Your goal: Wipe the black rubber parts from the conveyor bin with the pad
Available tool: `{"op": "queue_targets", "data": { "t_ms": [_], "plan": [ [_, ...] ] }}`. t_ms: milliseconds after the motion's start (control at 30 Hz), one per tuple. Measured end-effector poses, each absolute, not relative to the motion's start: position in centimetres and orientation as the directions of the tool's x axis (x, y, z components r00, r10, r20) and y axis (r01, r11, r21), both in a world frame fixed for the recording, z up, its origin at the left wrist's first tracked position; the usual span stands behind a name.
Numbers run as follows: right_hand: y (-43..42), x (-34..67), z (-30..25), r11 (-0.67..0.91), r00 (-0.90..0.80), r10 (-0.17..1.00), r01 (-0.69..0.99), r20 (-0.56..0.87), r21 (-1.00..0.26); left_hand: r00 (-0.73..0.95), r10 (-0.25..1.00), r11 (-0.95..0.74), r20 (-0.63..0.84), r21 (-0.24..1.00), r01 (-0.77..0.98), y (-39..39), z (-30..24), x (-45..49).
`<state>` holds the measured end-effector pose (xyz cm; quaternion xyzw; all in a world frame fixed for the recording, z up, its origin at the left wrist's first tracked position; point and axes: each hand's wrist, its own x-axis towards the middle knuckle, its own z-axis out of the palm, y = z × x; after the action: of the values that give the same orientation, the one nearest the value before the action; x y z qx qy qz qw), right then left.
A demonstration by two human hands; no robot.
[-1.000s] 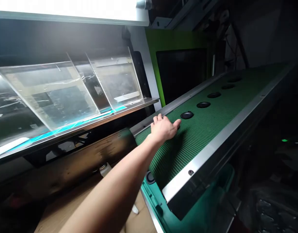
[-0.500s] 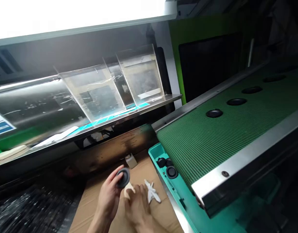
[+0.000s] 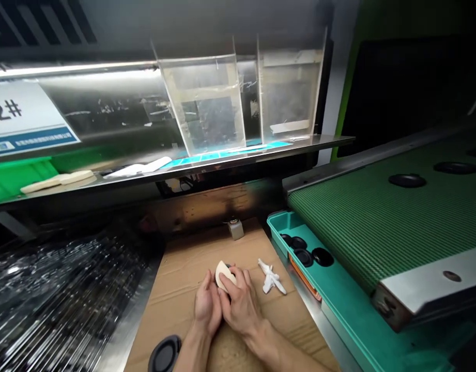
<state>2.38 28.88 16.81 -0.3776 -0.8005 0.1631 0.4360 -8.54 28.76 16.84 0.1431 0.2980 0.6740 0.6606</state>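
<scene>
My left hand (image 3: 208, 305) is cupped around a round black part, and most of that part is hidden. Only a sliver of its dark rim shows behind a cream-coloured pad (image 3: 224, 275). My right hand (image 3: 241, 299) grips the pad between thumb and fingers and holds it against the black part. Both hands meet above a cardboard sheet (image 3: 183, 263). Another round black part (image 3: 165, 354), with a raised ring, lies on the cardboard beside my left forearm. To the right of my right hand is a crumpled white cloth (image 3: 272, 278).
A small bottle (image 3: 235, 229) stands at the cardboard's far edge. On the right, a teal tray (image 3: 334, 294) holds several black parts beneath a green conveyor belt (image 3: 354, 222) carrying more. A metal shelf (image 3: 206, 166) crosses ahead. Shiny dark plastic (image 3: 67, 299) lies left.
My right hand has lifted the cream pad off the cardboard and brought it to the black part in my left hand. The left hand has lowered. The view has swung left.
</scene>
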Motion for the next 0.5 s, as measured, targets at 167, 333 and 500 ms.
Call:
{"op": "queue_targets", "data": {
  "t_ms": [167, 333, 500],
  "plan": [
    [29.6, 2.3, 17.0, 0.642, -0.385, 0.759, 0.58, 0.526, -0.502, -0.13, 0.952, 0.047, -0.278, 0.549, -0.835, 28.9, 16.1, -8.7],
    [30.0, 2.1, 16.5, 0.672, -0.451, 0.733, 0.596, 0.509, -0.439, -0.131, 0.947, 0.042, -0.294, 0.517, -0.855, 29.5, 15.8, -8.6],
    [29.8, 2.0, 16.2, 0.644, -0.424, 0.754, 0.629, 0.502, -0.436, -0.21, 0.928, -0.012, -0.307, 0.539, -0.842, 29.6, 15.9, -9.1]
  ]
}}
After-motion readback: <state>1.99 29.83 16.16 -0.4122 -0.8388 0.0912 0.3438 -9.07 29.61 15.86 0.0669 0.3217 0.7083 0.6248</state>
